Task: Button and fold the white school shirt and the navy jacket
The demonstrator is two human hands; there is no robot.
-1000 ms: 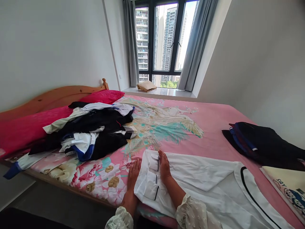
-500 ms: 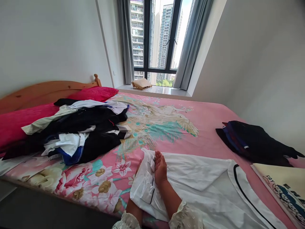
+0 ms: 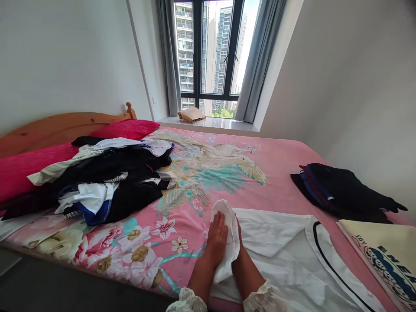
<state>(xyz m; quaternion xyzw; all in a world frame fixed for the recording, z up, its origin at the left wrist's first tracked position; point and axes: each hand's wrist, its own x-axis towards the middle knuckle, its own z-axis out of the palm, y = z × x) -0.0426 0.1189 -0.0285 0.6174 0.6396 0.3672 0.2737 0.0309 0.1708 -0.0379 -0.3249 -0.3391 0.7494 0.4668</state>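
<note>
A white garment with a black stripe along its right border (image 3: 279, 247) lies spread on the bed before me. Its left end is lifted into an upright fold, sandwiched between my two palms. My left hand (image 3: 217, 238) rests flat against the near-left face of that fold, fingers stretched out. On the other side, my right hand (image 3: 239, 251) is seen edge-on with fingers extended; the cloth hides part of it.
A heap of loose dark and white clothes (image 3: 130, 169) lies at left beside red pillows (image 3: 126, 130). To the right are a stack of folded dark clothes (image 3: 341, 190) and a cream folded item with printed lettering (image 3: 386, 247). The bed's front edge (image 3: 97, 277) runs below.
The garment's left end has been raised from lying flat into a standing fold. My left hand came up from beneath it onto its outer face; my right hand shifted right, behind the fold.
</note>
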